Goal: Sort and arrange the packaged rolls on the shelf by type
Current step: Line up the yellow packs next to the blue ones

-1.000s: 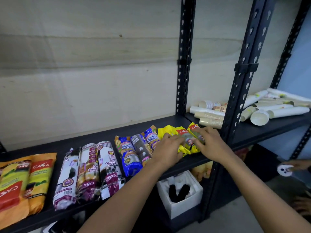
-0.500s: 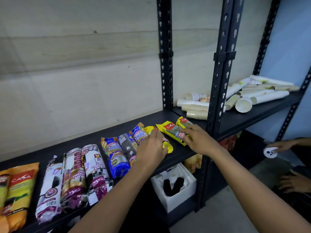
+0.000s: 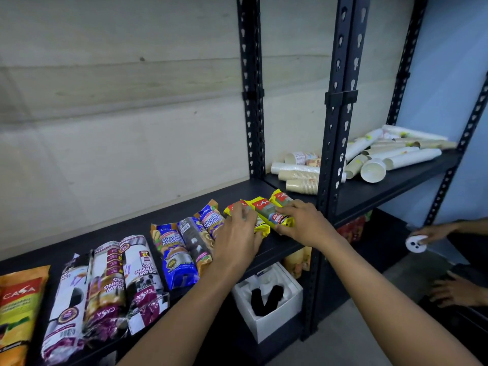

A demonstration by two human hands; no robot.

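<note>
Packaged rolls lie in groups on the black shelf (image 3: pixel 132 228). Three yellow rolls (image 3: pixel 264 208) sit side by side at the right end. My left hand (image 3: pixel 239 233) rests palm down on the leftmost yellow roll (image 3: pixel 233 208), fingers curled over it. My right hand (image 3: pixel 303 224) lies on the rightmost yellow roll (image 3: pixel 281 198), thumb against the middle one. To the left lie three blue rolls (image 3: pixel 174 256), then three white-and-purple drawstring rolls (image 3: pixel 105 291), then orange packs (image 3: pixel 18 299) at the far left.
Black uprights (image 3: pixel 338 159) stand just right of the yellow rolls. Stacks of paper cups (image 3: pixel 369 159) lie on the neighbouring shelf. A white foam box (image 3: pixel 277 318) sits on the lower shelf. Another person's hands (image 3: pixel 435 233) are at the far right, one on a small white device.
The yellow rolls, spread apart half a second ago, now lie pressed together side by side. Both hands have closed in on them; the view has shifted slightly.
</note>
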